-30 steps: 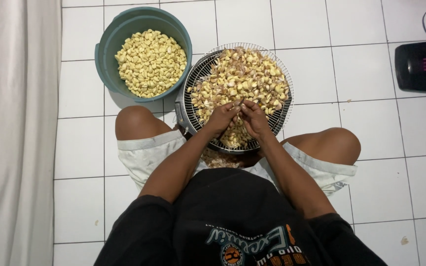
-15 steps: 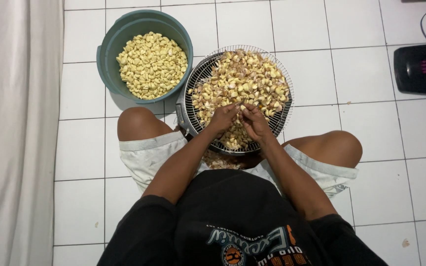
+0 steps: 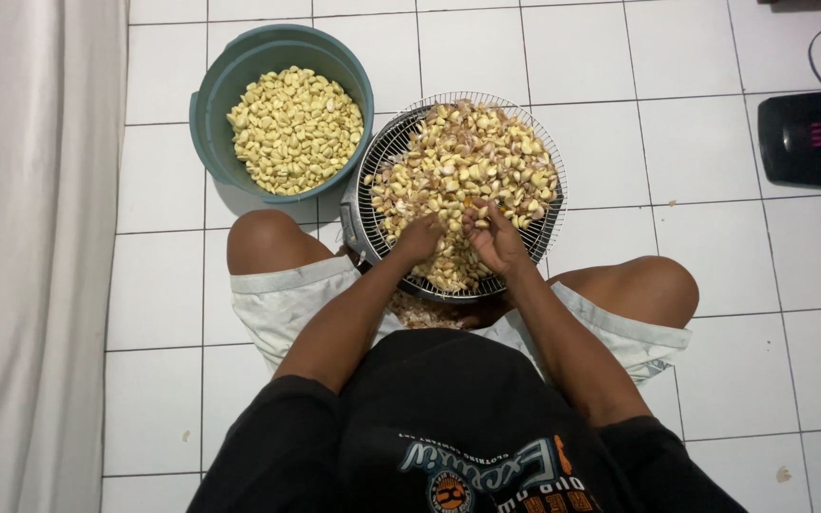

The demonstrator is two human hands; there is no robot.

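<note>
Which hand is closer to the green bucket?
Left. The left hand rests in the wire basket on the side next to the bucket; the right hand lies farther from it.

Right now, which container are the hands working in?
The round wire basket of unpeeled cloves, under the left hand and right hand; the teal bucket holds peeled ones.

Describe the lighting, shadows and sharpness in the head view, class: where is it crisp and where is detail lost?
Head view: soft, even light, with faint shadows under the teal bucket and wire basket; cloves sharp; left hand and right hand slightly soft; white curtain nearly washed out.
</note>
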